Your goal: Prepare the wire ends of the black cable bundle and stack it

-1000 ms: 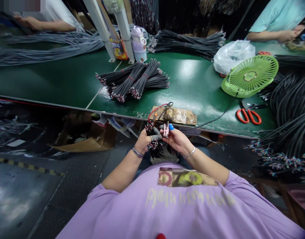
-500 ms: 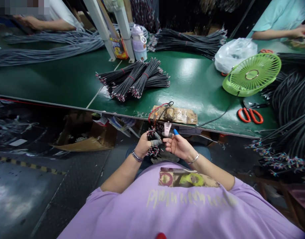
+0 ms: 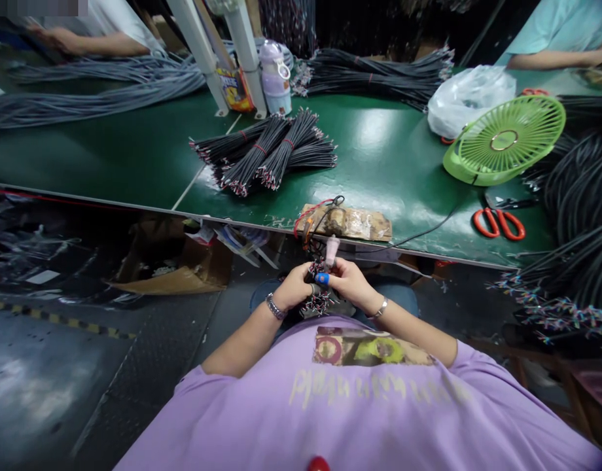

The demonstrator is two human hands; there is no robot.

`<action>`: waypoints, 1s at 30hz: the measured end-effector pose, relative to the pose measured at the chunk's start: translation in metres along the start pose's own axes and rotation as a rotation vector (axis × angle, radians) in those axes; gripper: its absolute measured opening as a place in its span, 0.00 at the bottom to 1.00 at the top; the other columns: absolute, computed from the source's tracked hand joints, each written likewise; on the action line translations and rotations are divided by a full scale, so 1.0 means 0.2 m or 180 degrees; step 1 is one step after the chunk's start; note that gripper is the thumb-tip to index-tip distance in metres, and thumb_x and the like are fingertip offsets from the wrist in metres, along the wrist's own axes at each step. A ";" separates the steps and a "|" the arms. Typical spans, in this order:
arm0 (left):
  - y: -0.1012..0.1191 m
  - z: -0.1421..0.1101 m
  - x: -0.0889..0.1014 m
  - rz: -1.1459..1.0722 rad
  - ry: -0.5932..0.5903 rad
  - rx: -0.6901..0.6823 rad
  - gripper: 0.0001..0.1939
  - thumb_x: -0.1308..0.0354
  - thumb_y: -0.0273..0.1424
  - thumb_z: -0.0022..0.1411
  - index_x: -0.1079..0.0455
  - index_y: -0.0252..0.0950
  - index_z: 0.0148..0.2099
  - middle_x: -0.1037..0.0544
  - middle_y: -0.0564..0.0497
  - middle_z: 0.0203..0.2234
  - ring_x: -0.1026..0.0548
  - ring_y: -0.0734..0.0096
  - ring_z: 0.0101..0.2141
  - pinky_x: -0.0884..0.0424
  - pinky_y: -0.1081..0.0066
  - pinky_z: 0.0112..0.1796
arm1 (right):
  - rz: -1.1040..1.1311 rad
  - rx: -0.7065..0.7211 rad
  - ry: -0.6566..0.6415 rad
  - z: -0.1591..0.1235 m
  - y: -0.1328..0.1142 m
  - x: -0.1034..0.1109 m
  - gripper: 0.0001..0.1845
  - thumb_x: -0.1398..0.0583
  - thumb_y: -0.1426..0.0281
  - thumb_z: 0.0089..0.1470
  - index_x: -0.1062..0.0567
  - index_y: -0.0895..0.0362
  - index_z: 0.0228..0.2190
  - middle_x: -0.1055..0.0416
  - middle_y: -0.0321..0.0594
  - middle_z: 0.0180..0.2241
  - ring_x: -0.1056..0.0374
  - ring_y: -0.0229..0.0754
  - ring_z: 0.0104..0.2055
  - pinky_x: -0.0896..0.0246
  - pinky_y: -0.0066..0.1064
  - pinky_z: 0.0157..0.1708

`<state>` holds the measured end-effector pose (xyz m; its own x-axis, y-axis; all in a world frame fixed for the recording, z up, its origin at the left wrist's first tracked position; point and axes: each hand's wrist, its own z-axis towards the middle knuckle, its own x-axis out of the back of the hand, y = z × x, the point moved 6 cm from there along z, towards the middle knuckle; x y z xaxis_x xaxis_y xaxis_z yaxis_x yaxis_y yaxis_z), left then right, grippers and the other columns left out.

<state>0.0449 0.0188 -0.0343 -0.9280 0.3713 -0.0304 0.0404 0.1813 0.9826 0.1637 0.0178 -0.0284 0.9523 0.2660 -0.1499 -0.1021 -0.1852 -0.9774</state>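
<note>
Right fingers (image 3: 322,279) moved onto wires (image 3: 318,302)

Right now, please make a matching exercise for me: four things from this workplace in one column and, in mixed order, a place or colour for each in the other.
Things
1. Pink clip
2. Fan
3. Bottle
4. Nearest scissors

Places and colours
A. Next to a white post
B. Red handles
C. By the fingers of the right hand
D. Light green

Right pairs: 1-C, 2-D, 3-A, 4-B
</note>
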 end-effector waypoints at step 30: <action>0.02 -0.07 0.02 -0.0330 0.0400 -0.0015 0.15 0.32 0.35 0.45 0.32 0.31 0.28 0.30 0.55 0.22 0.34 0.79 0.23 0.35 0.75 0.27 | 0.1996 -0.1185 -0.0166 -0.06 0.14 0.03 0.11 0.35 0.66 0.47 0.29 0.60 0.30 0.24 0.40 0.26 0.31 0.33 0.22 0.29 0.26 0.24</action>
<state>0.0361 0.0092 -0.0271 -0.9661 0.2339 -0.1089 -0.0596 0.2082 0.9763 0.1698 0.0033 -0.0558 0.7311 0.0472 -0.6806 -0.5102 -0.6245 -0.5914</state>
